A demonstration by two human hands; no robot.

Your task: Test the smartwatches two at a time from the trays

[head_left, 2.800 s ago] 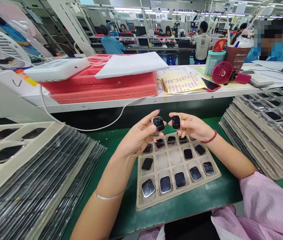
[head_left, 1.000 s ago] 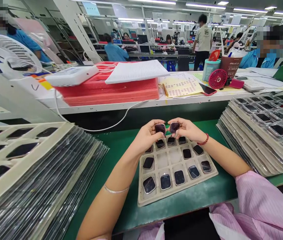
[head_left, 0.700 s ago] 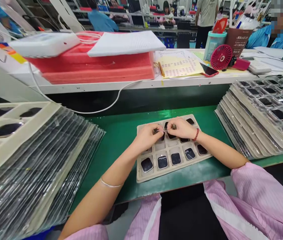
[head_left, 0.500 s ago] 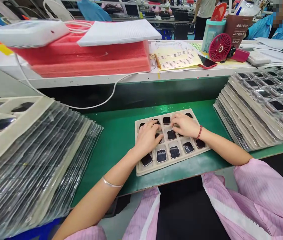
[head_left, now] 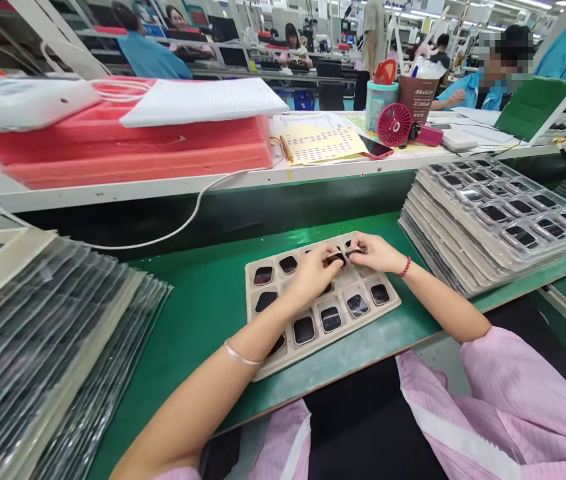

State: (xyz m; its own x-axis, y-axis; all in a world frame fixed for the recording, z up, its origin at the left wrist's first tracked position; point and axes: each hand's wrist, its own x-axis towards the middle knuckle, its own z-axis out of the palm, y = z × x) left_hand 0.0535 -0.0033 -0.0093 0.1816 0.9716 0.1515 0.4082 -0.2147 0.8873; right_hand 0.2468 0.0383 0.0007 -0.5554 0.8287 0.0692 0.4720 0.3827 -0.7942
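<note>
A beige tray [head_left: 323, 340] with rows of pockets lies at a slant on the green work surface, and dark rounded-square pieces [head_left: 304, 329] sit in many of its pockets. Over the middle of the tray, my left hand [head_left: 311, 272] pinches a dark piece [head_left: 335, 259] between thumb and fingers. My right hand [head_left: 373, 253] is just beside it at the tray's back right, its fingers closed on another dark piece [head_left: 357, 251]. Some pockets near the hands hold nothing; others are hidden by my left hand and forearm.
Stacked trays stand on the left [head_left: 63, 360] and right [head_left: 463, 247] of the green surface [head_left: 187, 320]. Behind, a white shelf [head_left: 323, 172] carries red foam [head_left: 137, 153], papers, a phone, a pink fan [head_left: 395, 125] and a cup. People sit in the background.
The camera view has tilted up and shifted right. Both hands have come closer together and now pinch dark pieces above the tray.
</note>
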